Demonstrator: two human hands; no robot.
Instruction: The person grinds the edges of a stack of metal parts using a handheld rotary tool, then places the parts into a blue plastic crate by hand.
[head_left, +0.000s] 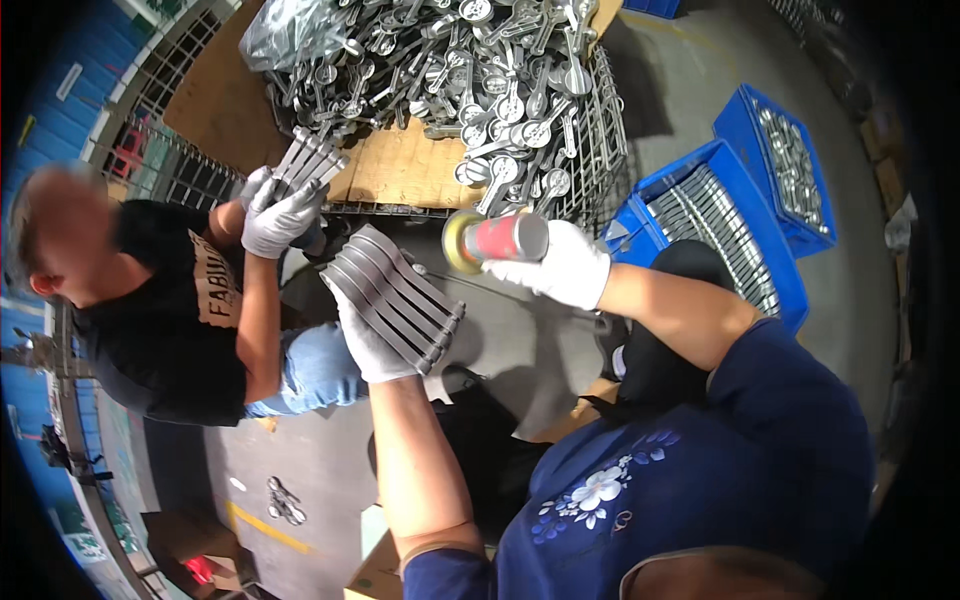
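Grey metal parts [382,272] in gloved left hand [370,348].

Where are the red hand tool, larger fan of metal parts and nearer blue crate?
Red hand tool [495,239]: head view, red body.
Larger fan of metal parts [394,292]: head view, middle.
Nearer blue crate [758,232]: head view, right wall.

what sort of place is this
Probably a factory workshop: a grey wire-mesh cage heaped with silvery metal parts, rectangular blue plastic crates of metal pieces, and a red cylindrical tool in the white-gloved right hand.
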